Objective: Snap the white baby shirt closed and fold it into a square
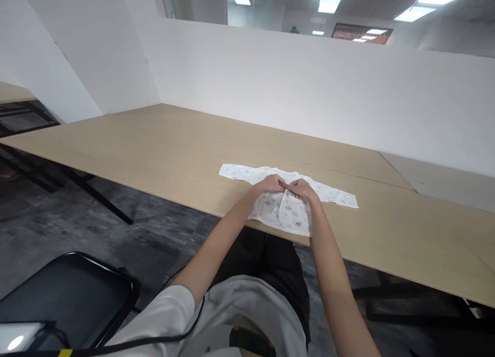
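At the table's (162, 156) near edge, left hand (270, 184) and right hand (300, 188) are pinching the baby shirt's (288, 213) middle; bare tabletop lying open from nine round to three o'clock.

A baby garment (288, 197) lies flat on the desk (162, 146) at its near edge, its sleeves reaching toward 9 and 3 o'clock. Both hands rest on its middle, the left hand (270, 183) just at 9 o'clock of the right hand (302, 188), fingertips meeting. A partition wall (328, 89) stands behind the desk at 12 o'clock. A chair (73, 290) sits on the floor at 8 o'clock.
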`<action>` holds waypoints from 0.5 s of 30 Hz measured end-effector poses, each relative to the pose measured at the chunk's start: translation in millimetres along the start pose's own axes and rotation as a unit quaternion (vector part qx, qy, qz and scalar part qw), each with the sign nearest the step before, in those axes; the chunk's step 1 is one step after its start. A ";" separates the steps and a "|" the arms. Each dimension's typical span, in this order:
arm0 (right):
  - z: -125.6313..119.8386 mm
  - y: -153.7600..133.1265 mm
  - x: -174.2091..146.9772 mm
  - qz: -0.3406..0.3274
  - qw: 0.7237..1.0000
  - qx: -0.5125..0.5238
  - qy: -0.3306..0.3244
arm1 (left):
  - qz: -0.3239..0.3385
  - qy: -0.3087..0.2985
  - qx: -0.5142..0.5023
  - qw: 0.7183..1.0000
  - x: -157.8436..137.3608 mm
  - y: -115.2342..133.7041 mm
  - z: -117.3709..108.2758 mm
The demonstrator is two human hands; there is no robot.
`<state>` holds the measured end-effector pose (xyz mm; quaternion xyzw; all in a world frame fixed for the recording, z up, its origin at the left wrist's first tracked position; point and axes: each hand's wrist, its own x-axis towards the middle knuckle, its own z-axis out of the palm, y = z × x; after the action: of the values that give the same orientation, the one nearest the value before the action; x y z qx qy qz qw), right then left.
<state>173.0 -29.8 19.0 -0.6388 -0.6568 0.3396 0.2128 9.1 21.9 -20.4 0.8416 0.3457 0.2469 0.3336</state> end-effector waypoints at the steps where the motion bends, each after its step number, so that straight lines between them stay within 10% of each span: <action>1: -0.5 -0.1 -0.1 0.000 1.000 0.001 -0.002 | 0.002 -0.002 -0.003 1.000 0.4 -0.1 0.6; 15: -8.5 12.2 10.1 0.027 0.975 0.216 -0.052 | -0.010 -0.005 -0.092 0.996 -5.0 11.3 -10.5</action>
<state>186.6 -18.9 14.5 -0.5767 -0.5609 0.5116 0.3018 3.9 16.2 -6.2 0.8049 0.3281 0.2703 0.4140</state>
